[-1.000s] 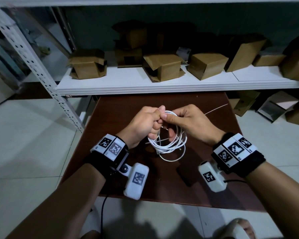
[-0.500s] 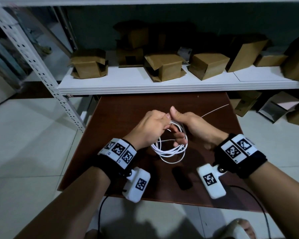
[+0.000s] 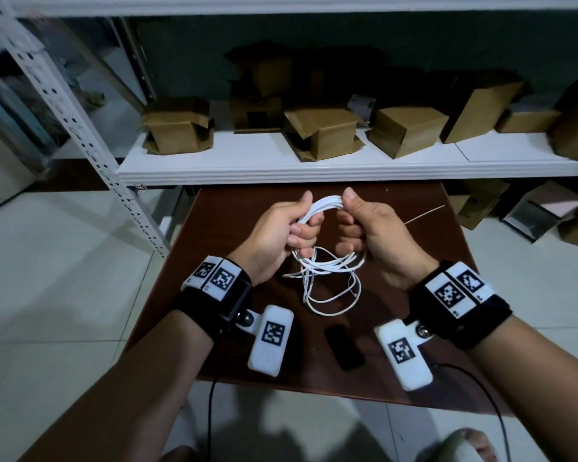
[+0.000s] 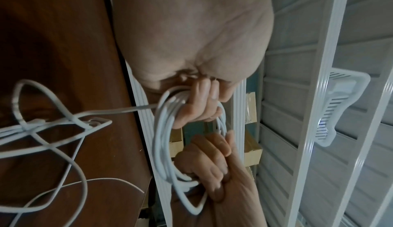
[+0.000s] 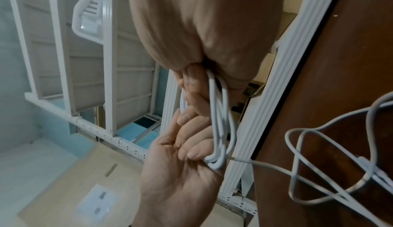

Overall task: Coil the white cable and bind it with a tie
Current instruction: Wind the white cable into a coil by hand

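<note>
White cable light, limp, springy (loops hang loose); left hand, right hand both fisted round bundle; hold gathered strands.

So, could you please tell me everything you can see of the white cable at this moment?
The white cable is thin, round and smooth, plastic-looking, gathered into several loops. Both hands hold it up over the brown table: the left hand and the right hand each grip one side of the bundle, whose top arches between the thumbs. Below the hands the loops hang slack and uneven, some crossing. No tie is visible around it yet.
</note>
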### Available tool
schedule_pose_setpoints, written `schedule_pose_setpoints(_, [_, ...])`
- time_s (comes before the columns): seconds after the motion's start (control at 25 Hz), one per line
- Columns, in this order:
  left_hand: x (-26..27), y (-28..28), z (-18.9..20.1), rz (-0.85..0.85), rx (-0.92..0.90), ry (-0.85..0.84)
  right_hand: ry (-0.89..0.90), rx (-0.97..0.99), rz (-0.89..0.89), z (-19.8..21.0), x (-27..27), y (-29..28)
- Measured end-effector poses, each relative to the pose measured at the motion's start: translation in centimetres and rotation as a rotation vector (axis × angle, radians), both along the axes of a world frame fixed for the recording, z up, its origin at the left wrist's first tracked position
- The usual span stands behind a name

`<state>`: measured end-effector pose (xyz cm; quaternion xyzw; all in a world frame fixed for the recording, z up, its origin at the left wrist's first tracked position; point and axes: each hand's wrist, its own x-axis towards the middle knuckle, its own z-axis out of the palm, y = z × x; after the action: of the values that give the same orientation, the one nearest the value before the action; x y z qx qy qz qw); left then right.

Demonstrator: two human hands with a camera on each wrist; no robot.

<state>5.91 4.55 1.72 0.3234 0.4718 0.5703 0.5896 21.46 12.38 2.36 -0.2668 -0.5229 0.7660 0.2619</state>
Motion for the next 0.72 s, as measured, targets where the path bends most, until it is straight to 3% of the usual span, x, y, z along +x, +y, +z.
schedule_pose_setpoints(0.16, [0.9,0.3,-0.4,0.124,-0.02,0.199,0.006,-0.097,-0.014,-0.4,0.1,-0.1])
schedule_pose_setpoints(0.36, [1.6,0.6,-0.4,0.16,0.012,0.436,-0.073,-0.057,0.192,0.4,1.5,0.5])
schedule_pose_setpoints(0.48, [1.8,0.4,-0.9,0.121,0.042,0.875,-0.142,-0.014,0.259,0.0,1.9,0.2])
schedule_pose_setpoints(0.56, [2.0,0.3,-1.2,0.083,0.013,1.056,-0.258,0.007,0.262,0.0,1.7,0.0])
schedule_pose_setpoints(0.64, [2.3,0.4,-1.6,0.085,-0.002,0.955,-0.366,0.088,0.197,0.1,1.4,-0.2])
schedule_pose_setpoints(0.72, [2.8,0.6,-1.6,0.106,-0.004,0.588,-0.359,0.114,0.087,0.3,1.1,-0.3])
